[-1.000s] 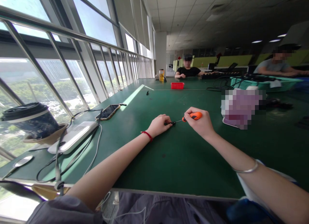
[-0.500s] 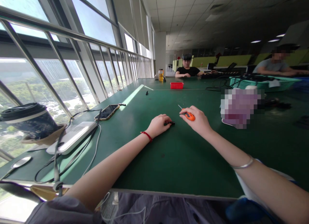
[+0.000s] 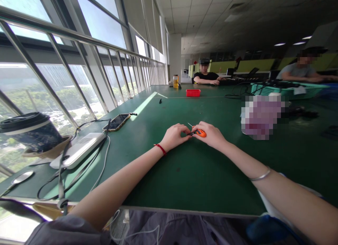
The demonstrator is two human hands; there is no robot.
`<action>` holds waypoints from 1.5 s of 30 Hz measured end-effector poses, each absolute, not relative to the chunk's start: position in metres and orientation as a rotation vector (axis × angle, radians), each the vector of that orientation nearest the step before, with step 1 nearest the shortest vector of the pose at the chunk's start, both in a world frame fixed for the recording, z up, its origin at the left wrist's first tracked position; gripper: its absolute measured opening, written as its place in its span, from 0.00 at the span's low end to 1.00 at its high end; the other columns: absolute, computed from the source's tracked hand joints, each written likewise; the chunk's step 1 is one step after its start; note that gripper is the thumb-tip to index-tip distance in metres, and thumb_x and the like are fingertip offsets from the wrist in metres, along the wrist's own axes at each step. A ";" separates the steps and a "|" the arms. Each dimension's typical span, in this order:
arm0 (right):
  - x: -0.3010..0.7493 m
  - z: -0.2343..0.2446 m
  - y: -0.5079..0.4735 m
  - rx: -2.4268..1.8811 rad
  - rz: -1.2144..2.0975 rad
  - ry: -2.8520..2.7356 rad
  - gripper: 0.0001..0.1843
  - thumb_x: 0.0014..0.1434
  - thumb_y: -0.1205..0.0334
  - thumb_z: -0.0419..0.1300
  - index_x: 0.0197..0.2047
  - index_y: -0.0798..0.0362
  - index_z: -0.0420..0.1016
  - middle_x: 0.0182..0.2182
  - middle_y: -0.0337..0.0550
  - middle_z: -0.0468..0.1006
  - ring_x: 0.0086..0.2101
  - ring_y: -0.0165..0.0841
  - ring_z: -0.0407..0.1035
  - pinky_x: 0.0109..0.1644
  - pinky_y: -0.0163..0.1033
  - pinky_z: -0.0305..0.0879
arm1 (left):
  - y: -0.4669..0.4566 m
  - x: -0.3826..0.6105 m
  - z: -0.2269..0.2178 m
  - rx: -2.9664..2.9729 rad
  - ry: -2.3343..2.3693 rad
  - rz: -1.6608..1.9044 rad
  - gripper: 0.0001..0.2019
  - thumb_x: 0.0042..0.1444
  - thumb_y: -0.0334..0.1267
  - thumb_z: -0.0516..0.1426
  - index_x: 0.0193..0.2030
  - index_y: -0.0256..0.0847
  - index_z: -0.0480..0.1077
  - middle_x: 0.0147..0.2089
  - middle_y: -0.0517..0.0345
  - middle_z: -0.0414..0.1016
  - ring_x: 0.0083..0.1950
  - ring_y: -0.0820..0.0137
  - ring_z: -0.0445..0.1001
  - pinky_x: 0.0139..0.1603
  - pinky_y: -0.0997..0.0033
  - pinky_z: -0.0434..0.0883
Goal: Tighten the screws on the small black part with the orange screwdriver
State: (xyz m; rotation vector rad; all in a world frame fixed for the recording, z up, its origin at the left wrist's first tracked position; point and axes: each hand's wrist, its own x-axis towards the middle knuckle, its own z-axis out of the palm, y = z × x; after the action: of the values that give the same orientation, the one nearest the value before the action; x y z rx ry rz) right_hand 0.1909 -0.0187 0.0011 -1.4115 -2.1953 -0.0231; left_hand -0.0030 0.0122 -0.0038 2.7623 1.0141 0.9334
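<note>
Joins both hands over a small orange screwdriver [image 3: 201,133], centre frame, low on the green bench [image 3: 198,178].
Grips the handle with closed fingers of the right hand [image 3: 211,136]; curls the left hand [image 3: 174,136] shut against the dark front end, hiding anything pinched there; shows the thin tip [image 3: 189,124] only faintly.

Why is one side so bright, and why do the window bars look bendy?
Head view: daylight comes through the windows at left, striping the table; the ceiling at right is dim. Same view: the wide lens bows the rail.
</note>
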 end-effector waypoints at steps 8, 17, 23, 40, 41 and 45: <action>0.191 0.005 -0.021 -1.335 -0.095 -2.312 0.08 0.57 0.62 0.58 0.41 0.47 0.75 0.38 0.39 0.72 0.32 0.29 0.68 0.30 0.33 0.59 | 0.022 -0.005 -0.010 2.559 0.908 0.973 0.06 0.51 0.41 0.62 0.32 0.41 0.77 0.36 0.59 0.78 0.39 0.69 0.73 0.45 0.71 0.69; 0.190 0.008 -0.023 -1.355 -0.085 -2.345 0.07 0.57 0.62 0.59 0.39 0.47 0.75 0.37 0.39 0.72 0.31 0.29 0.68 0.30 0.33 0.59 | 0.023 -0.006 -0.010 2.527 0.922 0.901 0.06 0.53 0.40 0.61 0.32 0.41 0.78 0.37 0.58 0.79 0.40 0.69 0.74 0.46 0.72 0.69; 0.192 0.006 -0.021 -1.377 -0.072 -2.307 0.07 0.57 0.60 0.59 0.39 0.47 0.75 0.38 0.39 0.74 0.33 0.29 0.69 0.30 0.32 0.58 | 0.019 -0.005 -0.007 2.741 0.943 0.853 0.08 0.57 0.39 0.57 0.37 0.42 0.77 0.40 0.60 0.80 0.41 0.69 0.74 0.47 0.69 0.67; 0.189 0.007 -0.023 -1.448 -0.090 -2.244 0.08 0.57 0.57 0.58 0.39 0.48 0.75 0.37 0.39 0.75 0.32 0.31 0.69 0.29 0.34 0.59 | 0.012 -0.003 -0.003 3.090 1.006 0.839 0.09 0.58 0.39 0.54 0.38 0.42 0.75 0.39 0.57 0.78 0.43 0.67 0.71 0.43 0.67 0.62; 0.189 0.007 -0.023 -1.448 -0.090 -2.242 0.08 0.57 0.56 0.58 0.39 0.47 0.75 0.36 0.39 0.75 0.32 0.31 0.69 0.29 0.34 0.59 | 0.012 -0.003 -0.003 3.087 1.012 0.841 0.09 0.58 0.38 0.54 0.38 0.42 0.75 0.39 0.57 0.78 0.42 0.67 0.71 0.43 0.67 0.62; 0.189 0.006 -0.022 -1.455 -0.070 -2.246 0.09 0.57 0.55 0.58 0.39 0.48 0.75 0.36 0.39 0.75 0.32 0.31 0.69 0.29 0.34 0.59 | 0.011 -0.003 -0.003 3.064 1.024 0.844 0.07 0.57 0.38 0.56 0.37 0.41 0.75 0.37 0.57 0.78 0.41 0.67 0.71 0.43 0.67 0.63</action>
State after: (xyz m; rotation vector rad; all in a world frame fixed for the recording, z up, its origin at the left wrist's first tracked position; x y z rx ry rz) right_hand 0.1890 -0.0224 0.0060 -1.4547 -2.2457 -0.0699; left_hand -0.0026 0.0114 -0.0031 3.0637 1.0238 0.8444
